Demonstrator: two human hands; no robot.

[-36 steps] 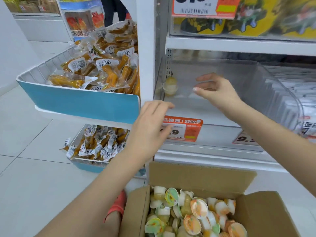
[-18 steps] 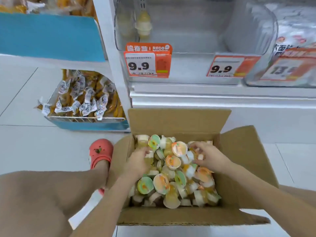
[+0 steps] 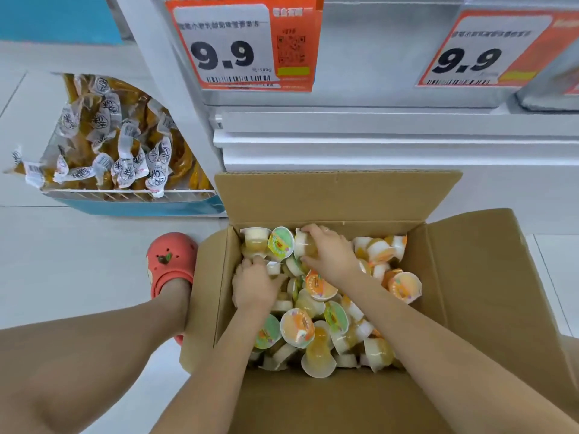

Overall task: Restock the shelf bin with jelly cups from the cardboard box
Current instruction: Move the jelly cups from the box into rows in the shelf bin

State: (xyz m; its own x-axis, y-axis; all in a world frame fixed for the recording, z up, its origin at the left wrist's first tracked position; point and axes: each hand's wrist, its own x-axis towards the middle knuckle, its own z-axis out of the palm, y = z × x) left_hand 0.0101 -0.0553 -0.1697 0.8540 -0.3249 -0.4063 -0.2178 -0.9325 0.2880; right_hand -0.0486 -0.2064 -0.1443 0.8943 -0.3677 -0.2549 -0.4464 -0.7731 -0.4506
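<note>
We have both hands down in the open cardboard box [image 3: 470, 277], which stands on the floor against the foot of the shelf and is heaped with jelly cups [image 3: 316, 314]. Our right hand [image 3: 329, 255] is near the box's far edge, fingers curled around a single clear jelly cup [image 3: 303, 245] that it grips from above. Our left hand [image 3: 253, 288] lies near the box's left wall, fingers curled down among the cups and closed on a small one [image 3: 273, 267], though how much it holds underneath we cannot tell. The shelf bin is not visible here; only the shelf's front edge with two orange 9.9 price tags [image 3: 241, 45] shows above the box. Judging by how full the box is, we reckon nearly all the restocking is left: the cups must be lifted out by the handful and carried up to the bin, many times over. Left of the box, a red clog [image 3: 170, 261] is planted on the white floor, and beyond it a low blue-fronted tray holds wrapped yellow snack packets [image 3: 125, 145].
</note>
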